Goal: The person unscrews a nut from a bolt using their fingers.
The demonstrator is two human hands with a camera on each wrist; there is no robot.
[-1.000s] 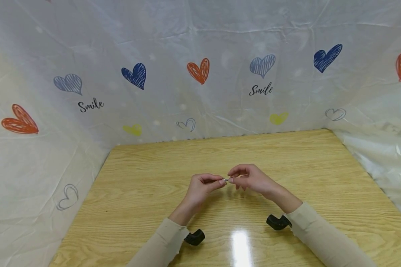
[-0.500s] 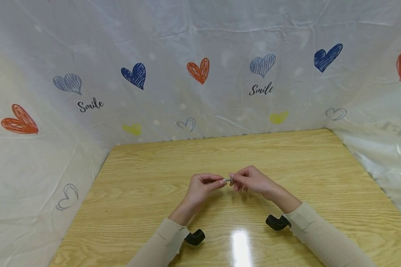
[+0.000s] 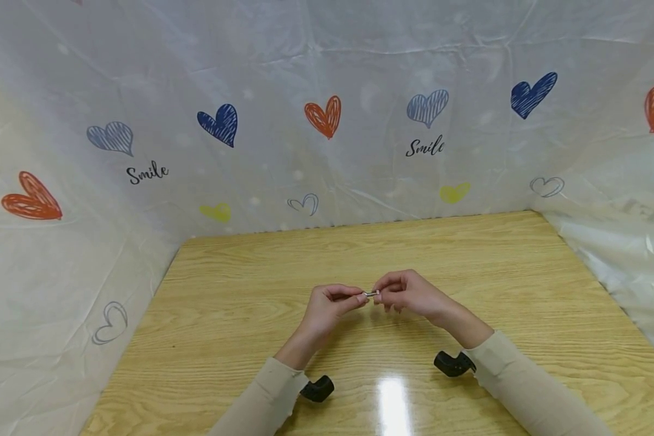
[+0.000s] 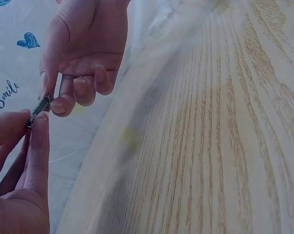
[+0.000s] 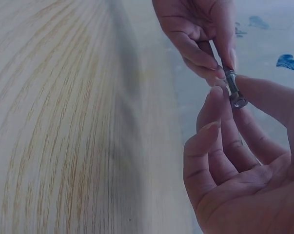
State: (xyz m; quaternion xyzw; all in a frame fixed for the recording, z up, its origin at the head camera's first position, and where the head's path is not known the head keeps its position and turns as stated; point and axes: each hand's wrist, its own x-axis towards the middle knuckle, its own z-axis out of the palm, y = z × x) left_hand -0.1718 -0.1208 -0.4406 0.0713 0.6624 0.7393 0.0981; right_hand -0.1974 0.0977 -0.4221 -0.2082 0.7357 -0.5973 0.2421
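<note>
Above the table, a small silvery bolt point(image 3: 371, 294) is held between my two hands. Its thread shows in the left wrist view, where the bolt point(image 4: 39, 107) slants between the fingertips. My left hand point(image 3: 329, 306) pinches one end with thumb and fingers. At the opposite end, my right hand point(image 3: 414, 295) has its thumb and index finger on the bolt, the other fingers loosely curled below. In the right wrist view, that end of the bolt point(image 5: 238, 101) carries a round, ring-like piece; whether it is a nut or the head I cannot tell.
A wood-grain table point(image 3: 240, 339) lies under both hands. White sheeting point(image 3: 272, 163) printed with hearts and "Smile" hangs behind and at both sides. Black curved mounts, one near the left cuff point(image 3: 318, 389) and one near the right cuff point(image 3: 453, 363), stick out over the table.
My right thumb and index finger have shifted back and forth at the bolt's end, the thumb going forward, then back. My left hand has kept its grip almost still.
</note>
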